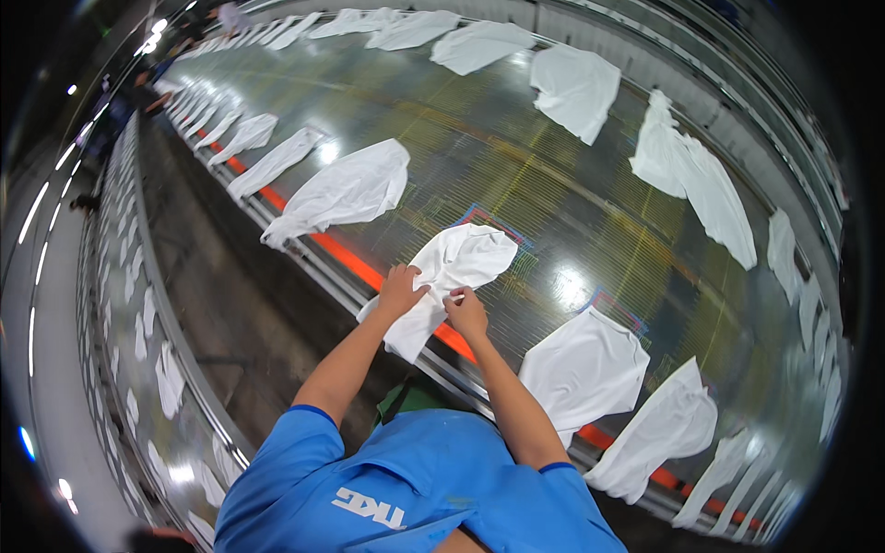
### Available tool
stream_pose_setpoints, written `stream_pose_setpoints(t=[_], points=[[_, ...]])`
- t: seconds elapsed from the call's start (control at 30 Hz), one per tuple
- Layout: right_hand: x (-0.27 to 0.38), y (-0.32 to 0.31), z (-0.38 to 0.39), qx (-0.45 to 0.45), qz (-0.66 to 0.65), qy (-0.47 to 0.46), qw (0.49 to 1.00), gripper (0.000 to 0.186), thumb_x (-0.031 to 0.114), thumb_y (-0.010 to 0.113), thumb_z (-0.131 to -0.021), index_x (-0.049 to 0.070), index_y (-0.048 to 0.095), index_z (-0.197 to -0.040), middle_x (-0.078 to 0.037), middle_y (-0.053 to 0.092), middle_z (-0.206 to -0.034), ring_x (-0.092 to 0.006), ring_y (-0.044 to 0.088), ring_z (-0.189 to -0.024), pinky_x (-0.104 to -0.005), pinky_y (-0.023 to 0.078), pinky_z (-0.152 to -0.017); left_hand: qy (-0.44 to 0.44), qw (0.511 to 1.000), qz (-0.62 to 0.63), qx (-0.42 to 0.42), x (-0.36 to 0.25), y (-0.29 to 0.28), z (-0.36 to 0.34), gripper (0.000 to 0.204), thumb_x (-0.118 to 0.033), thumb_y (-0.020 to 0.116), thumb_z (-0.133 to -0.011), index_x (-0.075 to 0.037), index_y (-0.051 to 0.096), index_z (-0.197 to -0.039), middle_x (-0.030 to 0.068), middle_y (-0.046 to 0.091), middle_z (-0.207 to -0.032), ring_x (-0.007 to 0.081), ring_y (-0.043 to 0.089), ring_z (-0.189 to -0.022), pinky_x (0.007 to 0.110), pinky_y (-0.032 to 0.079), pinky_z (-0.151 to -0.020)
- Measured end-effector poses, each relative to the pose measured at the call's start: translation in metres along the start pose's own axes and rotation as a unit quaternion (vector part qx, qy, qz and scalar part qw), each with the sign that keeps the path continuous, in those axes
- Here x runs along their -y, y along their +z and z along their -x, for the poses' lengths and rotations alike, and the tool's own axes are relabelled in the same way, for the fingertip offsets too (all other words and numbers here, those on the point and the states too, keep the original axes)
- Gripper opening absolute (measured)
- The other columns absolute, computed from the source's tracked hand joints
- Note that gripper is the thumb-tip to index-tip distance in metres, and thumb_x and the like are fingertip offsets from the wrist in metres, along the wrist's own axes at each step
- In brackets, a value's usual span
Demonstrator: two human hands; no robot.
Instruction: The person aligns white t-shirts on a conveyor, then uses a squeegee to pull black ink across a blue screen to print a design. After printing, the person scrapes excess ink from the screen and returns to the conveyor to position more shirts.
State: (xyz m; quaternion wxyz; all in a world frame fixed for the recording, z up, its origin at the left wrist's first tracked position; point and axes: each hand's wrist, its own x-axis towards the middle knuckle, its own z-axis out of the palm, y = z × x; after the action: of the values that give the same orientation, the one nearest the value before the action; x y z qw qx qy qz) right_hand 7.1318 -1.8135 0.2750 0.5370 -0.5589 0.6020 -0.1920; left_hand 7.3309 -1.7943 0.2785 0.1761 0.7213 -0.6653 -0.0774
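Note:
In front of me a white fabric piece [468,252] lies rumpled across the near edge of a long printing table, its lower end hanging over the rail. On the left part of the cloth rests my left hand [403,290], fingers stretched over the fabric. My right hand [466,309] pinches a fold of the same piece on its right side, fingers closed. Coloured marks in blue and red show on the table just beyond the cloth's far end.
The long dark table [544,198] carries yellow line marks and rows of white fabric pieces along both sides. A red-orange strip [346,261] and metal rail edge its near side. Another white piece [590,364] lies to my right. A second table [171,447] stands left across an aisle.

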Motion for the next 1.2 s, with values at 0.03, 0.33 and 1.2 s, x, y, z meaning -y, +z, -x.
stream_pose_setpoints(t=[0.03,0.33,1.2], points=[[0.007,0.01,-0.005,-0.084,0.077,-0.024,0.993,0.04,0.038,0.075,-0.084,0.013,0.062,-0.113,-0.012,0.075,-0.092,-0.0304,0.073,-0.084,-0.0446,0.055,-0.073,-0.008,1.0,0.003,0.017,0.004,0.004,-0.002,0.035,-0.034,0.079,-0.083,-0.01,0.066,-0.105,0.0101,0.06,-0.109,0.0346,0.058,-0.105,0.048,0.05,-0.084],[-0.014,0.028,-0.001,-0.21,0.021,-0.073,0.975,0.033,0.03,0.068,-0.095,0.009,0.061,-0.12,-0.014,0.073,-0.099,-0.0273,0.072,-0.09,-0.0416,0.056,-0.076,-0.15,0.911,0.337,0.184,0.078,-0.007,-0.04,0.015,-0.024,0.07,-0.092,-0.011,0.066,-0.099,0.0103,0.066,-0.107,0.0307,0.065,-0.101,0.044,0.051,-0.085],[0.076,-0.181,0.333,-0.499,-0.27,0.09,0.818,0.048,0.027,0.072,-0.097,-0.004,0.058,-0.131,-0.013,0.066,-0.123,-0.0212,0.065,-0.111,-0.0354,0.051,-0.097,0.069,0.546,0.554,0.625,-0.048,-0.158,-0.014,0.055,-0.035,0.08,-0.088,0.004,0.065,-0.123,0.0125,0.073,-0.109,0.019,0.068,-0.1,0.033,0.053,-0.09]])
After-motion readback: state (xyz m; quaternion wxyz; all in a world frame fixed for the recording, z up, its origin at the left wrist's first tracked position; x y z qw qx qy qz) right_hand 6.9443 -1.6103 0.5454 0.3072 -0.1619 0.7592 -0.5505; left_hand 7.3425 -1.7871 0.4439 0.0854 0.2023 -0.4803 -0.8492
